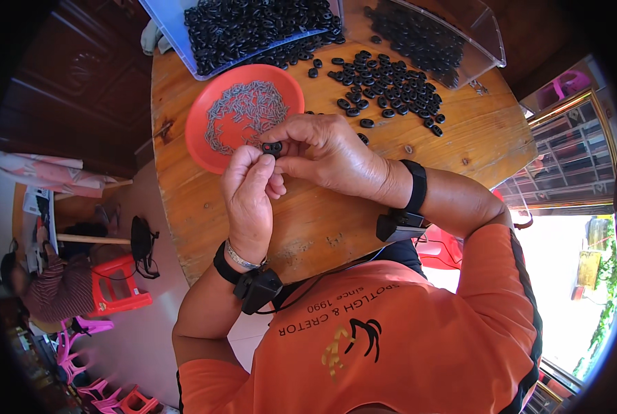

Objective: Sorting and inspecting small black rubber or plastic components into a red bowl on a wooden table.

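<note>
Both of my hands meet over the near edge of a round red plate. Between the fingertips is a small black oval plastic piece with holes [272, 148]. My left hand [250, 196] pinches it from below with thumb and fingers. From the right, my right hand [336, 152] is closed at the same piece, its thumb and forefinger against it; whether it also holds something tiny is hidden. The red plate [196, 124] carries many thin, short grey metal pieces [260, 103], too small to tell if they are springs or screws.
Loose black oval pieces [391, 86] lie spread beyond my right hand on the wooden table [460, 155]. A translucent bin [177, 34] full of them stands at the back; a clear bin [491, 52] sits at the back right. Left, a person [63, 290] sits near a red stool [118, 286].
</note>
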Available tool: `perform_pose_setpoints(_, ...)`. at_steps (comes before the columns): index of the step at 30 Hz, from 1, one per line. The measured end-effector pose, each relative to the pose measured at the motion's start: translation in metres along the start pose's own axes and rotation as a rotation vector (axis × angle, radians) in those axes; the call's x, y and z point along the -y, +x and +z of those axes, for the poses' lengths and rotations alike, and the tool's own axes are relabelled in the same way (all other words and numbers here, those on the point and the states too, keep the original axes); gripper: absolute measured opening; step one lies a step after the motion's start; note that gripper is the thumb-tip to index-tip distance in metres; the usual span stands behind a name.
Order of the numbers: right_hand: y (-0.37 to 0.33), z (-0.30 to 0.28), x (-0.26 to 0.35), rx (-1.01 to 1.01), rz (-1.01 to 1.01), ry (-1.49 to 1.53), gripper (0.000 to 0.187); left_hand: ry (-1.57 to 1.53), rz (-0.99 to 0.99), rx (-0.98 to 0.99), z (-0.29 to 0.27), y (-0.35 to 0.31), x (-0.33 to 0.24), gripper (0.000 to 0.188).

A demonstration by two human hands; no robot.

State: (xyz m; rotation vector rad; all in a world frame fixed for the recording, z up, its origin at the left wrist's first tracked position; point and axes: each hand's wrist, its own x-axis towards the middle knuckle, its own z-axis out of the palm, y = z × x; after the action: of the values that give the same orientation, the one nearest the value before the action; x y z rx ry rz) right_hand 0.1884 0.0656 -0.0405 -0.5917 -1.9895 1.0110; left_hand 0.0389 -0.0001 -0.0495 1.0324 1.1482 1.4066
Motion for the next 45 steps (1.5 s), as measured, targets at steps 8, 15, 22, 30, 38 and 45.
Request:
perform_pose_setpoints(8, -0.001, -0.013, -0.002, 0.031, 0.086, 0.032, 0.03, -0.003, 0.018, -0.008, 0.007, 0.005, 0.003, 0.015)
perform_pose_setpoints(15, 0.003, -0.021, -0.009, -0.015, -0.099, -0.076, 0.033, 0.004, 0.027, 0.022, 0.01, 0.01, 0.0, 0.015)
perform_pose_setpoints(22, 0.004, -0.023, -0.012, -0.017, -0.223, -0.214, 0.035, -0.032, 0.002, 0.021, 0.008, 0.013, 0.0, 0.014)
perform_pose_setpoints(30, 0.004, -0.025, -0.008, 0.038, -0.23, -0.309, 0.033, -0.058, -0.09, -0.002, 0.008, 0.014, 0.003, 0.014)
perform_pose_setpoints(38, 0.001, -0.028, -0.012, 0.07, -0.219, -0.312, 0.031, -0.059, -0.152, 0.087, 0.007, 0.015, 0.001, 0.016)
perform_pose_setpoints(45, 0.0, -0.03, -0.011, 0.08, -0.22, -0.331, 0.03, -0.032, -0.17, 0.097, 0.009, 0.015, 0.0, 0.019)
